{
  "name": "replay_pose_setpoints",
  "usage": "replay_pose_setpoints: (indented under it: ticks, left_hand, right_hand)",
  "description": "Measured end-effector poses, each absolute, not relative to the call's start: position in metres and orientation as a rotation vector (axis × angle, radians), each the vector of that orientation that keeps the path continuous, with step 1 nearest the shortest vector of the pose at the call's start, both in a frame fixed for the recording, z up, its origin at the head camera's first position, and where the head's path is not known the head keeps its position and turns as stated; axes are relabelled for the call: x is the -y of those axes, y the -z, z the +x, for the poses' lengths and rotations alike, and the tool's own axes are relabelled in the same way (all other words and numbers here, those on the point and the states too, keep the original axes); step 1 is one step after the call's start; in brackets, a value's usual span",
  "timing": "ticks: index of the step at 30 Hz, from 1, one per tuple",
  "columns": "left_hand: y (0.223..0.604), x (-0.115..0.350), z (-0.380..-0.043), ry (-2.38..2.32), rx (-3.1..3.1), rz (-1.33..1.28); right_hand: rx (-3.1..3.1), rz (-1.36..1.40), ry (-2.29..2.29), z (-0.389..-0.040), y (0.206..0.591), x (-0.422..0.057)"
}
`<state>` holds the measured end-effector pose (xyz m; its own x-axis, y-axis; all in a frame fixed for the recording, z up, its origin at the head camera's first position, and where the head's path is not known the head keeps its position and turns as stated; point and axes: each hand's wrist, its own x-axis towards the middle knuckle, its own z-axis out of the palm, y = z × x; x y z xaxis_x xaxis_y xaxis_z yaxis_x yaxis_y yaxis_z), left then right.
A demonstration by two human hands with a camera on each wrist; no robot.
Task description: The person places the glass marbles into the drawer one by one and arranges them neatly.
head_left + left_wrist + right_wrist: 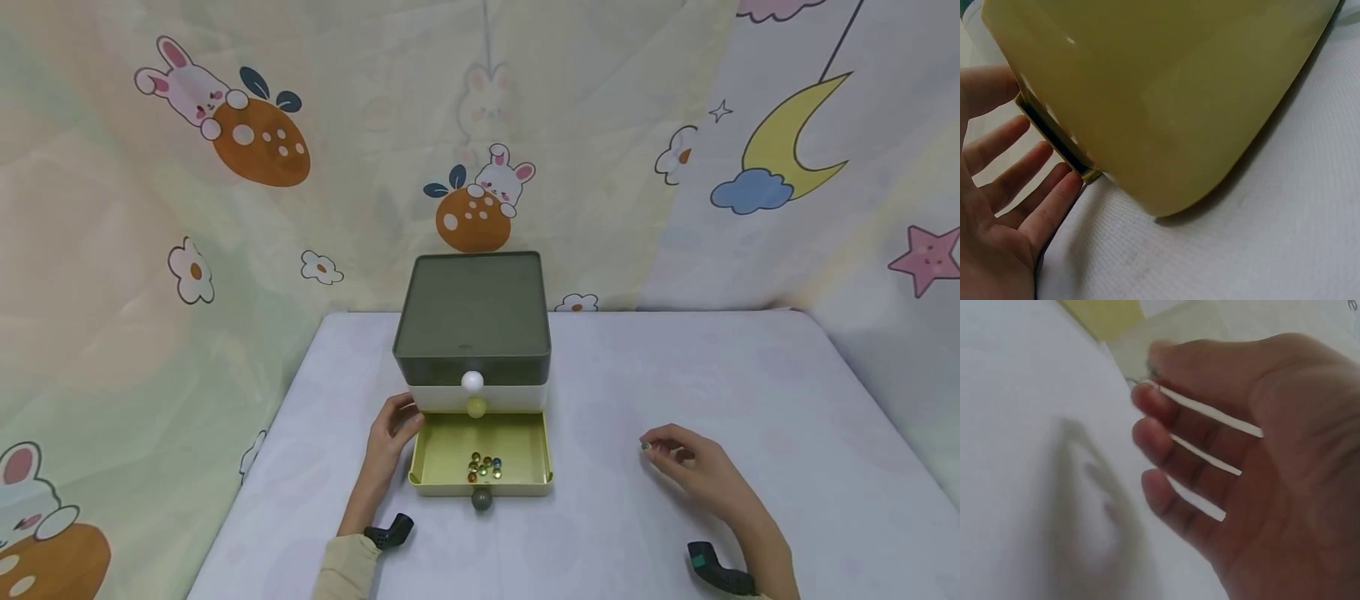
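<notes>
A small drawer cabinet (471, 308) with a dark green top stands on the table. Its yellow bottom drawer (438, 450) is pulled out, with several shiny glass marbles (473, 477) near the front. My left hand (387, 437) lies at the cabinet's left side. In the left wrist view, its loosely extended fingers (1054, 203) touch the edge beside the yellow drawer wall (1179, 94). Out to the right, my right hand (693, 467) is held above the table, pinching a small green marble (646, 446) between thumb and forefinger. Only a bit of that marble shows in the right wrist view.
The drawer has a dark round knob (482, 499); a yellow knob (476, 407) and a white knob (472, 382) sit above it. A white cloth covers the table (600, 542). Behind hangs a printed curtain (375, 167) with rabbits.
</notes>
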<state>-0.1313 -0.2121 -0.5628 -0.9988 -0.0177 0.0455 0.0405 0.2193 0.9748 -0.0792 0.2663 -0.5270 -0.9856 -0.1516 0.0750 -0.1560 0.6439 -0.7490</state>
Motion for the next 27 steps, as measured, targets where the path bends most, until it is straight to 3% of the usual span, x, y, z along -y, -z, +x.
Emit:
replay_pose_setpoints:
  ticks: [18, 27]
  left_hand:
    - [0.561, 0.21, -0.133, 1.959, 2.402, 0.042]
    - [0.561, 0.209, -0.133, 1.943, 2.412, 0.067]
  right_hand:
    - [2.398, 0.786, -1.376, -0.091, 0.528, -0.163]
    - [2.534, 0.749, -0.997, -0.093, 0.515, -0.118]
